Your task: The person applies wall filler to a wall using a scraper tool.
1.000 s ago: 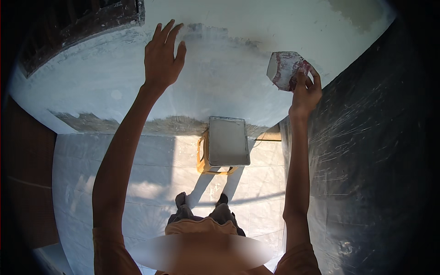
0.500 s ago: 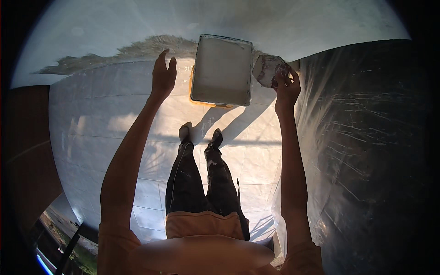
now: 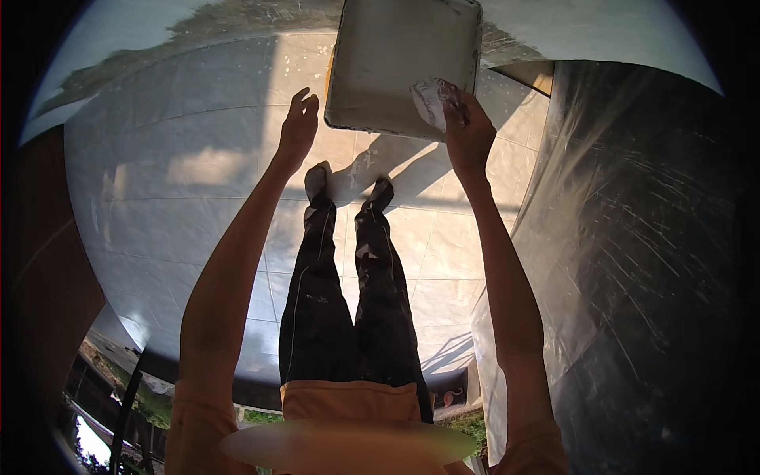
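Note:
My right hand grips a flat, thin scraper-like plate, pale and smeared with whitish paste. The plate is over the near right part of a large square, dark-rimmed container; whether the two touch I cannot tell. Smooth grey material shows inside that rim. To the left of the container my left hand is held up with nothing in it, its fingers loosely bent and apart. Only a sliver of something yellow shows at the container's left side.
Beyond the container rises a pale wall with a rough grey band low down. Dark sheeting with clear film hangs along the right. My feet stand on a tiled floor just short of the container. A brown panel borders the left.
My right hand has brought the plate leftward from beside the container to over it and turned it. The view has tilted nearer, so the container appears larger and higher. My left hand stays empty.

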Available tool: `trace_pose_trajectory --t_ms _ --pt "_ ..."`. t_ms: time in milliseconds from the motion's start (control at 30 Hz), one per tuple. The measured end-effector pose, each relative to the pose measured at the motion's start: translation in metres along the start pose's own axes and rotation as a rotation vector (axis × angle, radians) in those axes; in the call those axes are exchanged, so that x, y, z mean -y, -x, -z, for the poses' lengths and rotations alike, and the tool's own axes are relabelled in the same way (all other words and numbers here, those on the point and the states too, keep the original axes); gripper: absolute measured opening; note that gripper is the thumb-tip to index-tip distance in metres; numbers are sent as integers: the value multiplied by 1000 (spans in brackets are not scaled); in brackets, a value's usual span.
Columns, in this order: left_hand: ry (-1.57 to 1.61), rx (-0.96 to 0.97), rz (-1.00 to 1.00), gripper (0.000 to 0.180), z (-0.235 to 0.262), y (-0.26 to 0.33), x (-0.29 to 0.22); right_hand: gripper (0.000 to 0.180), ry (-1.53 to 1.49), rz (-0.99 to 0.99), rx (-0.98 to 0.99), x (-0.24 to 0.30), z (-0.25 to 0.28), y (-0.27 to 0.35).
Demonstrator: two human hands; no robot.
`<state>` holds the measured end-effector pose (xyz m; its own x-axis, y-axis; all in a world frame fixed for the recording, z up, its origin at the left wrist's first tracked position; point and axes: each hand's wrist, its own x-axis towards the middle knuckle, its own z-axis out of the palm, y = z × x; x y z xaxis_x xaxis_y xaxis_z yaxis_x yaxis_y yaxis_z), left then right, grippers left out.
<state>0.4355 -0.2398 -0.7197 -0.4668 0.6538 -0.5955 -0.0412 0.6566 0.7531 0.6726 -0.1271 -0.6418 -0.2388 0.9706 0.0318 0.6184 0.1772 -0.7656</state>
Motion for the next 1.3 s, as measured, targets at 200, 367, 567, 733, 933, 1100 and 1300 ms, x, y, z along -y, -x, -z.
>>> trace_pose_trajectory --t_ms 200,367,567,733,933,1100,1300 --pt "179 157 155 58 -29 -5 12 24 -13 108 124 -19 -22 -4" --pt "385 194 145 51 -39 2 14 24 30 116 250 -32 -26 -2" --pt "502 215 138 51 -40 3 17 26 73 184 334 -29 -26 -4" --pt "559 181 125 53 -47 9 13 25 150 179 352 -40 -24 -2" --pt "566 161 143 55 -48 8 18 24 131 202 326 -45 -26 -1" --pt "619 148 131 55 -51 9 16 23 38 164 378 -39 -29 -2" --pt "670 146 131 55 -52 9 18 20 60 191 348 -41 -37 3"
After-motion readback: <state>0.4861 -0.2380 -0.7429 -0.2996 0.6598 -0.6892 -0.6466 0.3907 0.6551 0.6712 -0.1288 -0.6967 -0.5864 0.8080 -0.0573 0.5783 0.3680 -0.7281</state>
